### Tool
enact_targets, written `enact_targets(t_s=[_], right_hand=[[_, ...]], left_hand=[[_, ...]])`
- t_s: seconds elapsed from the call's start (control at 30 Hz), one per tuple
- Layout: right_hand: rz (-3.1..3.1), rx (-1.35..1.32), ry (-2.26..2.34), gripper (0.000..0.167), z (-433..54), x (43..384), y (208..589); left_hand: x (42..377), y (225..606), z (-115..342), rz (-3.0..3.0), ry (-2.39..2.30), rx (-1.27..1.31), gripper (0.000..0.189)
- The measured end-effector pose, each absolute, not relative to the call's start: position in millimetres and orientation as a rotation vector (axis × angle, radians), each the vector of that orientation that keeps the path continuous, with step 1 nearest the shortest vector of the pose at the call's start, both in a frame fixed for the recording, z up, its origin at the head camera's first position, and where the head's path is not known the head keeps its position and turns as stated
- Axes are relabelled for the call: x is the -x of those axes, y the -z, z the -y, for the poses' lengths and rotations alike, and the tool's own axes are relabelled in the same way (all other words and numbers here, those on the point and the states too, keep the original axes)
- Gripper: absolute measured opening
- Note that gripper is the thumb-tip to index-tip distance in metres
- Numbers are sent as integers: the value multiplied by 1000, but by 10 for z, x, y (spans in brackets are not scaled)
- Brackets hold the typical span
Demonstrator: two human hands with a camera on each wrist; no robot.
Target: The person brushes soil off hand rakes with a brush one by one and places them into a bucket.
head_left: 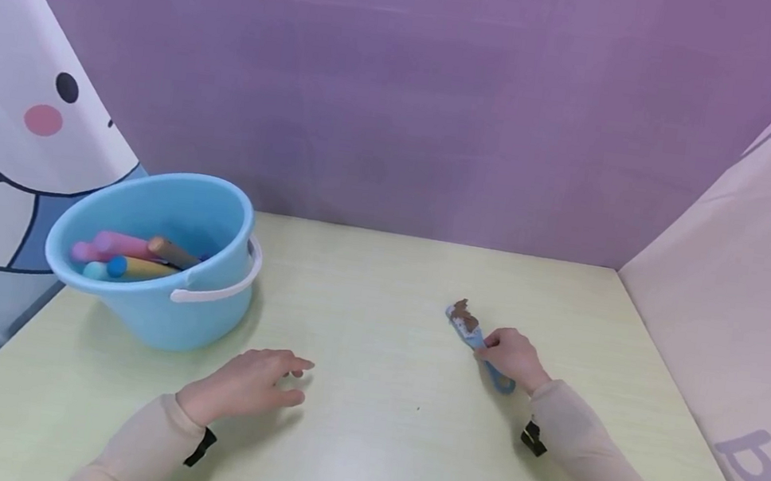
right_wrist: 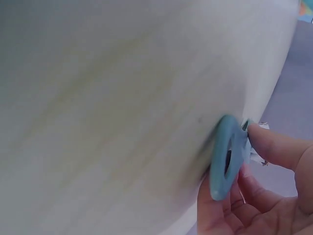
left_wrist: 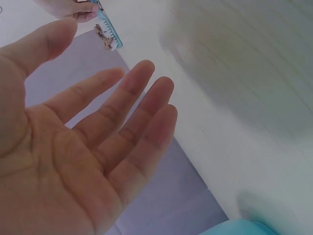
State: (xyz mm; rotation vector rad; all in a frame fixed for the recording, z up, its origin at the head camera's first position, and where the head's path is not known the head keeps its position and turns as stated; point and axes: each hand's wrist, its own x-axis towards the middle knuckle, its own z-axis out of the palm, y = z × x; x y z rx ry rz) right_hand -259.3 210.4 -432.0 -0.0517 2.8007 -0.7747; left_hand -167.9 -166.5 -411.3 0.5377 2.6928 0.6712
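Observation:
A small blue scrubbing brush with white bristles and a looped handle lies at a slant near the tabletop on the right. Ragged brown bits cling to its bristles. My right hand pinches the handle between thumb and fingers; the right wrist view shows the handle's loop jutting out from the grip. My left hand hovers over the table in front of the bucket, holding nothing. Its palm and loosely extended fingers fill much of the left wrist view.
On the left stands a light-blue bucket with a white handle, holding several coloured stick-like things. A purple backdrop rises behind the pale table, with printed panels at both sides.

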Motion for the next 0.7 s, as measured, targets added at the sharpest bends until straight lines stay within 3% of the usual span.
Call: enact_targets(t_s=[0.4, 0.7], right_hand=[[-2892, 88, 516, 30, -2028, 2550, 4330], [-2996, 203, 463, 42, -1947, 2429, 4084]], left_hand=[[1692, 4119, 1654, -2720, -667, -582, 44], [1749, 4062, 1598, -3162, -626, -866, 36]])
